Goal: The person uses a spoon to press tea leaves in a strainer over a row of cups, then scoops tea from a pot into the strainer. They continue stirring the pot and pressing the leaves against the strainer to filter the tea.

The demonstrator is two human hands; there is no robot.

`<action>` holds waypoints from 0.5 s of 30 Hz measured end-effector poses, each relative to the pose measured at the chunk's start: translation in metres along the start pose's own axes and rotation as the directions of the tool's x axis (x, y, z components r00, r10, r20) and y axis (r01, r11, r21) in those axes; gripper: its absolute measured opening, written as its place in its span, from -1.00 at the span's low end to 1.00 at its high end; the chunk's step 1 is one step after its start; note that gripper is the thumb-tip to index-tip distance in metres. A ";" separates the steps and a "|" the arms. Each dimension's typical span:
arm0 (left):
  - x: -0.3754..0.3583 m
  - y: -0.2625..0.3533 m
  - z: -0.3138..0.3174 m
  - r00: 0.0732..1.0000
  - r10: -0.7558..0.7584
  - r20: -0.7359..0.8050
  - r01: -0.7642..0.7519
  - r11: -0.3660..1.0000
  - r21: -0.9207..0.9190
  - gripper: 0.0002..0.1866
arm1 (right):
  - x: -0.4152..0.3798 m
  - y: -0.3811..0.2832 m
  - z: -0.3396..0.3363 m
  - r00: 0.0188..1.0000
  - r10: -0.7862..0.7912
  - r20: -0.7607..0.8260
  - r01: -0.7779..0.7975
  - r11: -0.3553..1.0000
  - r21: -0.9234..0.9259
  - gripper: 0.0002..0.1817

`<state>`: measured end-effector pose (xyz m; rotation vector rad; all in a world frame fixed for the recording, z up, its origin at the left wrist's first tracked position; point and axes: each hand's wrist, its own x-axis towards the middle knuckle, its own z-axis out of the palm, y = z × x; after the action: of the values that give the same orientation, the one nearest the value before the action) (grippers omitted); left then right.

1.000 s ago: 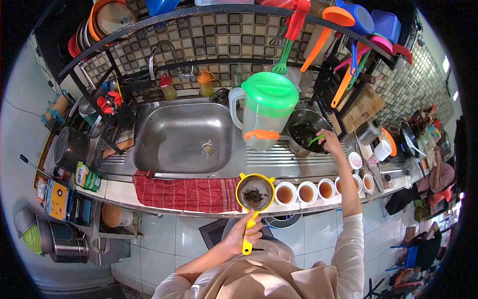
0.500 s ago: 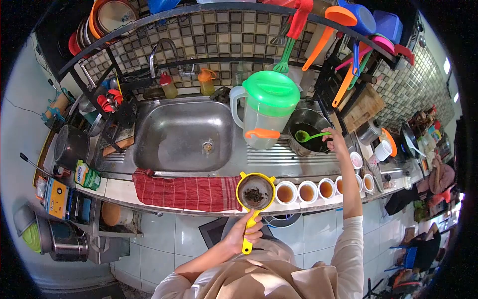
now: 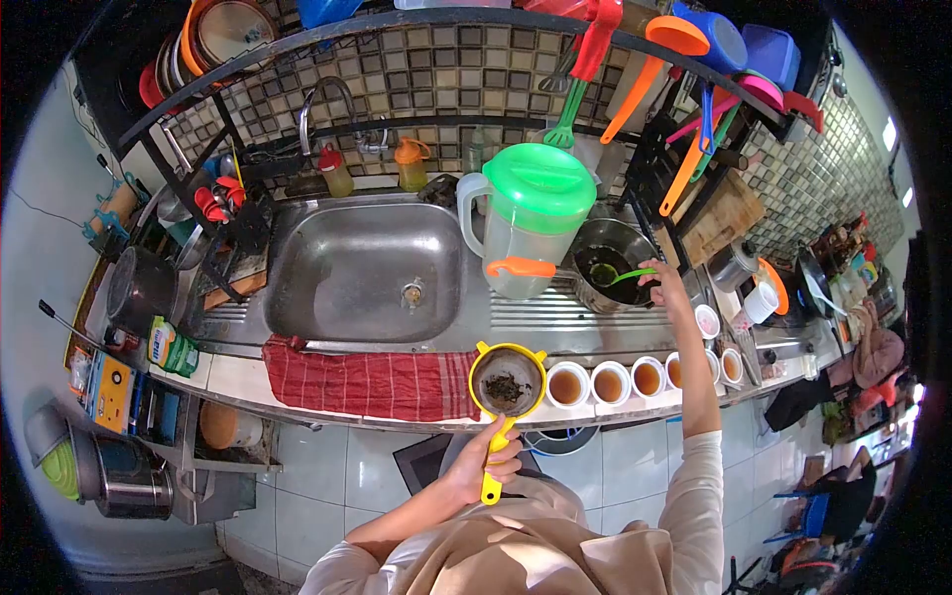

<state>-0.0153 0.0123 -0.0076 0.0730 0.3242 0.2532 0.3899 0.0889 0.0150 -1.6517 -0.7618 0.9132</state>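
My left hand is closed around the handle of a yellow strainer, which has dark wet leaves in its mesh. The strainer is at the counter's front edge, beside a red checked cloth. My right hand grips the end of a green ladle, its bowl down in a saucepan of dark liquid. An orange saucepan handle points left, in front of a clear pitcher with a green lid. White cups of brown liquid stand in a row, some partly behind my right forearm.
A steel sink lies left of the pitcher. Utensils, including an orange ladle, hang from the rack above. A cutting board leans at the right. Another person is at the far right.
The green ladle's bowl has dipped lower into the dark liquid in the saucepan. My left hand and the strainer have barely moved.
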 end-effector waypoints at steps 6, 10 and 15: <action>0.000 0.000 0.002 1.000 0.002 0.004 -0.002 1.000 -0.001 -0.67 | -0.007 -0.006 -0.005 0.999 -0.048 -0.008 0.048 0.997 0.057 -0.68; 0.000 0.000 0.000 1.000 -0.002 0.008 0.002 1.000 0.002 -0.67 | -0.010 -0.008 -0.004 0.999 -0.042 -0.022 0.044 0.996 0.081 -0.67; -0.001 0.001 0.002 1.000 -0.013 0.004 0.013 1.000 -0.002 -0.67 | -0.011 -0.005 -0.005 0.998 -0.059 0.003 0.059 0.996 0.065 -0.66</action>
<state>-0.0160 0.0132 -0.0052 0.0689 0.3204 0.2408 0.3887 0.0781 0.0224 -1.5631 -0.7724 0.8916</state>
